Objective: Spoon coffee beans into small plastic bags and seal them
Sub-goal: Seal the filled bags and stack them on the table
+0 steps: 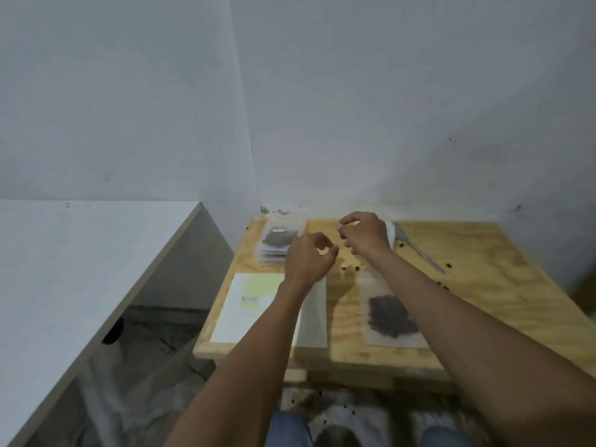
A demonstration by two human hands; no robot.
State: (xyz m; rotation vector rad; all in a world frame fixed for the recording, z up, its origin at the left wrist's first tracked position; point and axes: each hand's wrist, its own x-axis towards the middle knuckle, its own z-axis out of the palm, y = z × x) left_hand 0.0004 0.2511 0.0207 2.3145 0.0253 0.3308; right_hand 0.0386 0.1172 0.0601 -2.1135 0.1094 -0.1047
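Left hand [308,259]: raised over the worktop [477,285], fingers curled — what they grip, cannot tell.
Right hand [362,232]: fingers curled, pinching something small and pale — blurred.
Bag [392,312]: flat near the front edge, beans inside.
Stack [279,241]: filled bags, far left corner.
Spoon [417,250]: lying right of the hands.
Beans [350,268]: scattered loose.

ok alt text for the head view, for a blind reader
Two bare hands, left and right, hover with curled fingers over a light plywood table. On it lie a clear plastic bag of dark coffee beans, a stack of filled bags and a metal spoon.
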